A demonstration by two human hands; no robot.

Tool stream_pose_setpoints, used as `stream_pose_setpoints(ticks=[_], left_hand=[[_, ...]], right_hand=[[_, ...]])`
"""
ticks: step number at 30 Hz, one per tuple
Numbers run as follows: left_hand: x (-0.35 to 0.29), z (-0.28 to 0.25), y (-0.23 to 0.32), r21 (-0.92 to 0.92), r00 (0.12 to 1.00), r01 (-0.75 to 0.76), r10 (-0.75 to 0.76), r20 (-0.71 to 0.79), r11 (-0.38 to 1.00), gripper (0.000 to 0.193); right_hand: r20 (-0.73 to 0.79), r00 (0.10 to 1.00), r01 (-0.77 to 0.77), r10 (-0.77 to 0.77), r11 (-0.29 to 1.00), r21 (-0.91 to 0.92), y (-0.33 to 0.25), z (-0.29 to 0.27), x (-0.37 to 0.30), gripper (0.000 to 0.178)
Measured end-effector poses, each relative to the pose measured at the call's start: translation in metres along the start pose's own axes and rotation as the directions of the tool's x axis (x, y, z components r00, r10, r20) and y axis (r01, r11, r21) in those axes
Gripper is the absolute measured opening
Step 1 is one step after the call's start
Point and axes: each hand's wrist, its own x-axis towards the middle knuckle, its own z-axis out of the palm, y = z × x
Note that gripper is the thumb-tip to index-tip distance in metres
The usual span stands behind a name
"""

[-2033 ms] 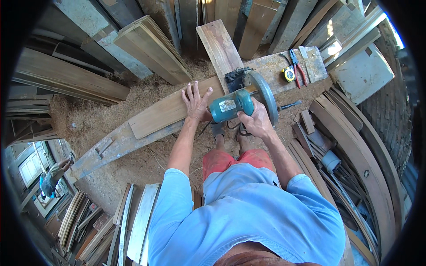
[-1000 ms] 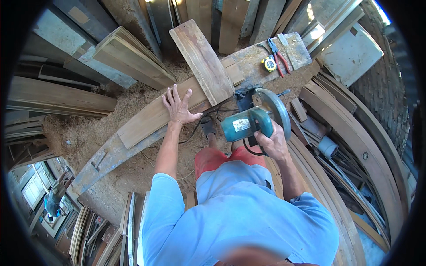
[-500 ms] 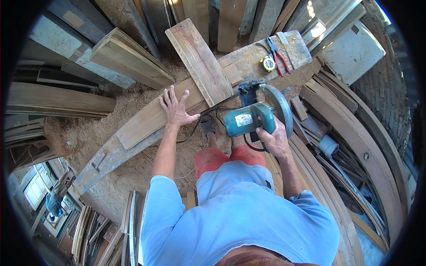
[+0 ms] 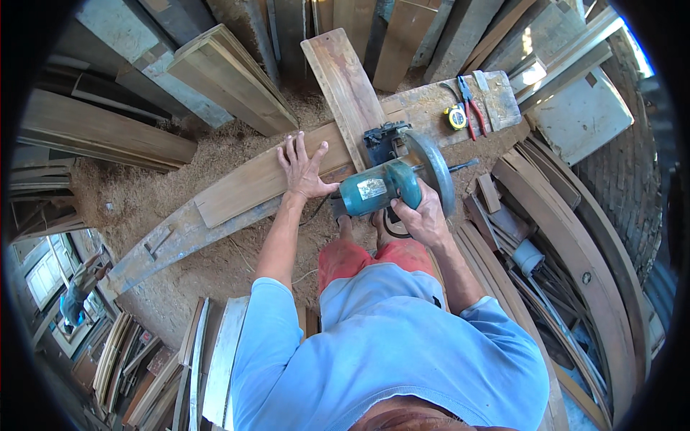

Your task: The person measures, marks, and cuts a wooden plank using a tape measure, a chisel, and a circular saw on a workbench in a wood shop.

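Head view, left hand (image 4: 303, 169) flat on plank (image 4: 266, 179) again, right hand (image 4: 424, 215) still gripping circular saw (image 4: 392, 183).

Rough matt wooden plank (image 4: 251, 183), glossy teal plastic saw body (image 4: 377, 188), dull grey metal blade guard (image 4: 431, 169).

Person wears a light blue short-sleeved T-shirt (image 4: 388, 345), loose, sleeves ending above the elbows. Red-orange shorts (image 4: 366, 258) show below the shirt hem. Forearms bare. Both hands, left (image 4: 303, 169) and right (image 4: 424, 215), bare, no gloves, no watch or rings visible.
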Motion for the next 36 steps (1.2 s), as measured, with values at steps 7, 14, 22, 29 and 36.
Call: stream_pose_setpoints(ticks=[7, 14, 22, 29, 36], left_hand=[[0.002, -0.004, 0.004, 0.0, 0.999, 0.03, -0.03, 0.02, 1.0, 0.107], [0.002, 0.001, 0.002, 0.034, 0.998, 0.042, -0.044, 0.046, 0.999, 0.105], [-0.001, 0.022, -0.012, 0.129, 0.999, -0.021, 0.024, -0.029, 0.991, 0.103], [0.001, 0.011, -0.006, 0.047, 1.0, -0.013, 0.013, 0.001, 0.999, 0.107], [0.004, -0.013, 0.006, 0.026, 0.991, 0.052, -0.055, 0.126, 0.998, 0.113]], right_hand=[[0.027, 1.0, 0.012, -0.012, 1.0, -0.02, 0.001, 0.02, 0.009, 0.03], [0.053, 0.998, 0.024, -0.027, 0.999, 0.041, 0.001, 0.03, 0.024, 0.029], [0.039, 0.999, 0.02, -0.021, 1.0, 0.016, -0.009, 0.035, 0.044, 0.029], [0.031, 0.998, 0.048, -0.049, 0.999, 0.026, -0.014, 0.037, 0.06, 0.025], [0.023, 0.997, 0.079, -0.079, 0.997, 0.005, -0.016, 0.039, 0.074, 0.025]])
